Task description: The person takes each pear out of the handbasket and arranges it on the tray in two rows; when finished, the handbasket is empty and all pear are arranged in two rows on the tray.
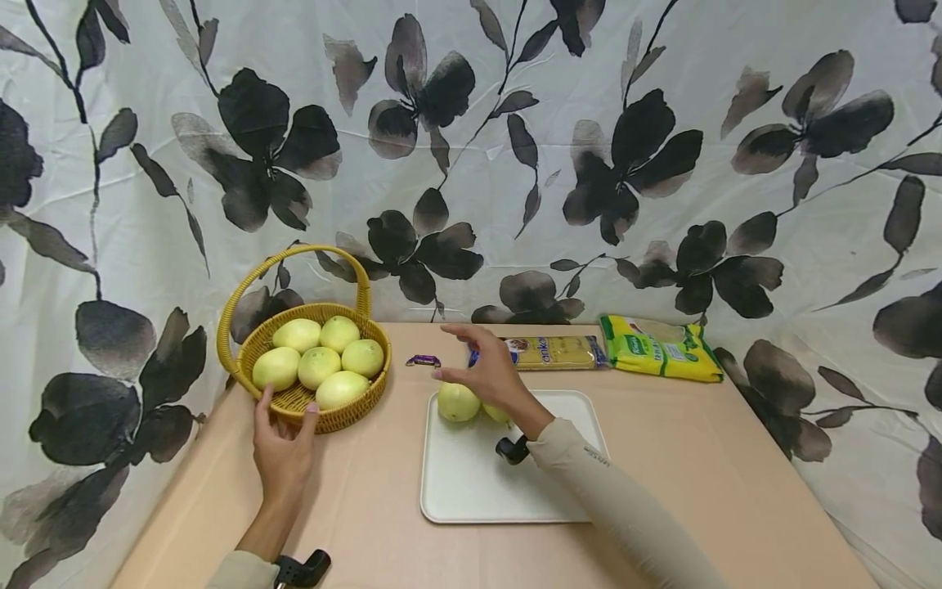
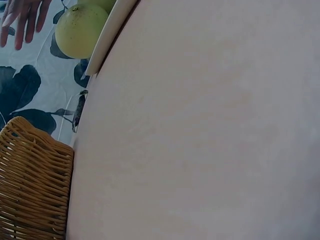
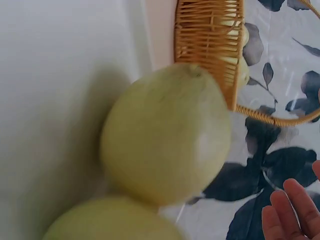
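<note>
A yellow wicker basket with an arched handle holds several pale yellow-green round fruits. My left hand grips its near rim, thumb at the right and a fingertip at the left. My right hand is over the far part of a white tray, thumb and fingers spread apart with nothing between them. Below it, a round fruit sits on the tray, with another fruit partly hidden by the wrist. The right wrist view shows this fruit close up, beside the loosely bent fingers.
A small purple-wrapped sweet lies between basket and tray. Behind the tray lies a long golden packet, with a green and yellow packet to its right. A flower-printed cloth hangs behind the table.
</note>
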Motion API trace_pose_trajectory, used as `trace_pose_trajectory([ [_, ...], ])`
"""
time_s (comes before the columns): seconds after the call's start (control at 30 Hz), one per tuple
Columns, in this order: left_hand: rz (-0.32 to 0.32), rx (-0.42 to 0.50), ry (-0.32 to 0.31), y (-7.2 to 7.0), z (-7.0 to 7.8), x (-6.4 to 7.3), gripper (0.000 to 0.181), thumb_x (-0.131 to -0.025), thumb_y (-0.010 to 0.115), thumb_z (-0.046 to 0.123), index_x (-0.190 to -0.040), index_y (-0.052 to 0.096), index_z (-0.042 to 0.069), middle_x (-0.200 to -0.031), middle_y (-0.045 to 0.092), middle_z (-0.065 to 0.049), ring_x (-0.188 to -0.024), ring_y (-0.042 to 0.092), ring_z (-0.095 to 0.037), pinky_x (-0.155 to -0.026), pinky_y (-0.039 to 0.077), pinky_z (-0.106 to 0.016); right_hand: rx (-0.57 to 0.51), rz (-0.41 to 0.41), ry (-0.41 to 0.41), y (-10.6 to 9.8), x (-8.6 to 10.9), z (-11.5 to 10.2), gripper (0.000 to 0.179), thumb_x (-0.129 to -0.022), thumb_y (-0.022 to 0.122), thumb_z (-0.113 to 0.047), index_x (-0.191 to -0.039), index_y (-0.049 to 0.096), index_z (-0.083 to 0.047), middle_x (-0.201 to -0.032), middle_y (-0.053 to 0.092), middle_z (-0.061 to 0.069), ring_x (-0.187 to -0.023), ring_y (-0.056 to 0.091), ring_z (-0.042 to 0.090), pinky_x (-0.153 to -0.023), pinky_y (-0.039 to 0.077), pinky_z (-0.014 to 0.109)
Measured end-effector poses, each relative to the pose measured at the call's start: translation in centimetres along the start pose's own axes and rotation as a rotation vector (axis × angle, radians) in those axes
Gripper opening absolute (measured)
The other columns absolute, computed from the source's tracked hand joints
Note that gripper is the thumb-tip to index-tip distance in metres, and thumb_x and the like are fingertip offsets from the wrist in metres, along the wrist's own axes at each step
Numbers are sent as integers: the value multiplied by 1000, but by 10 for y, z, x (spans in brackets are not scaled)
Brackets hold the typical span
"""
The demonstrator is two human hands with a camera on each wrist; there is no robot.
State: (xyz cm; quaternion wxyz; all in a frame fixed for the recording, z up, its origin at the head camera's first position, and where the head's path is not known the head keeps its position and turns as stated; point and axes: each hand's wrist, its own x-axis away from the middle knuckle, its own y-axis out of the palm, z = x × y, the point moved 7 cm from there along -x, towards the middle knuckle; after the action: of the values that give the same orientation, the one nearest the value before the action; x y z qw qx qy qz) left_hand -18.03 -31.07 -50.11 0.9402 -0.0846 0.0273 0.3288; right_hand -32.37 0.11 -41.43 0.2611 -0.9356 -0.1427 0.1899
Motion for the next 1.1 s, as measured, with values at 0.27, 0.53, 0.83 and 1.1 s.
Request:
trace_pose_trajectory([
  [0.27,1,1,-7,0,1,1,83,-104,69,29,-171,20,31,-177,22,-6,-162,29,-30,-130,32,-50,-28,-62,-57,35,-24,-25,71,-80,96,-32,-144,66,-24,-147,66,-1,-136,61,23,-119,49,43],
  [0.53,10,-2,0,0,5,4,82,-104,70,30,-171,21,29,-176,24,-7,-161,31,-31,-129,34,-48,13,-102,-112,73,-44,-38,67,-83,94,-32,-143,67,-21,-144,68,-2,-133,64,22,-114,53,40],
  [0.83,15,-14,8,-1,5,5,82,-104,70,30,-170,22,30,-175,28,-9,-159,34,-32,-128,36,-40,39,-149,-55,108,-65,-39,58,-87,91,-29,-140,70,-17,-144,69,0,-136,62,21,-114,51,35],
  [1.1,12,-14,8,0,5,5,82,-104,69,31,-171,21,30,-176,25,-8,-160,31,-32,-128,35,-49,121,-163,0,127,-77,-34,53,-88,90,-31,-136,73,-17,-142,70,-2,-137,60,19,-116,49,33],
])
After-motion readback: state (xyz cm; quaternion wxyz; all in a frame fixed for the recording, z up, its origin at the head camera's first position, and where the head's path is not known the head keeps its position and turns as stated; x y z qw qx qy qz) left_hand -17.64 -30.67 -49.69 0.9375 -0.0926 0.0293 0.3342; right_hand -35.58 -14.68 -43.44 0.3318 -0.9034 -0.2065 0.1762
